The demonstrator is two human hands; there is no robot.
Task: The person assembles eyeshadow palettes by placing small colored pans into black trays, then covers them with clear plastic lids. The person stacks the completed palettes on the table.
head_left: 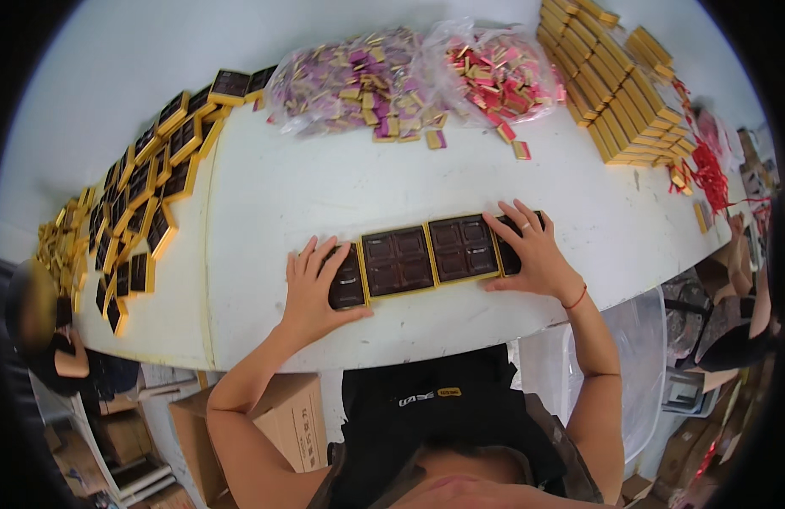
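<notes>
In front of me, several open gold boxes with dark brown four-cell trays (398, 259) stand side by side in a row on the white table. My left hand (312, 284) spans the leftmost box (347, 282), fingers at the far side and thumb by the near edge. At the other end, my right hand (532, 254) grips the rightmost box (509, 257) the same way, hiding much of it. The trays in the middle boxes look bare of contents. Both hands hold the row from its two ends.
More boxes with dark trays (140, 182) are heaped at the left. Clear bags of purple-and-gold (358, 81) and red-and-gold small pieces (494, 81) lie at the back. Gold boxes (617, 89) are stacked at the far right, near red ribbons (708, 174). Other people are at both sides.
</notes>
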